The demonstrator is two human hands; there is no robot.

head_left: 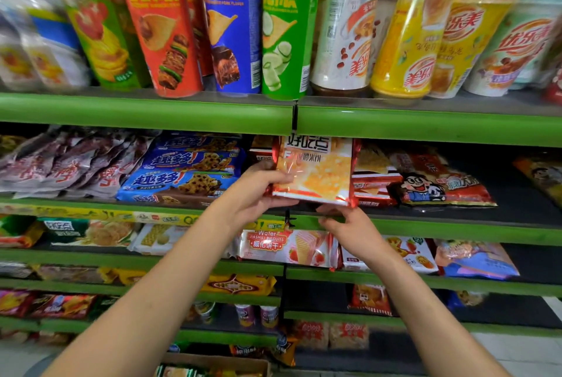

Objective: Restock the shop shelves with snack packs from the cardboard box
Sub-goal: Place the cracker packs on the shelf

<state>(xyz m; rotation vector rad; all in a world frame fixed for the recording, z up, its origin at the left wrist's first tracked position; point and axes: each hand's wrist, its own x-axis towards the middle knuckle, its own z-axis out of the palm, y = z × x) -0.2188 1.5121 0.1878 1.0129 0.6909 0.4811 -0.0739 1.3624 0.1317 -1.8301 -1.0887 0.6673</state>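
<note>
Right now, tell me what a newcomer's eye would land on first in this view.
First, the glossy red-and-orange snack pack at centre, held against the second shelf: the left hand grips its left edge and the right hand supports its bottom edge. Above stand tall, bright crisp tubes on the top green shelf.

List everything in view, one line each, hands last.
Snack pack: one, orange-white with red edges, held upright at the second shelf's front.
Chip tubes: several, red, blue, green, top shelf left.
Drink cups: several, white and yellow, top shelf right.
Cookie packs: three, blue, stacked left of the snack pack.
Wafer pack: one, pink-white, third shelf.
Shelves: green-edged, several tiers.
Cardboard box: one, brown, bottom edge.
Left hand: grips the pack's left side.
Right hand: touches its bottom edge.
</note>
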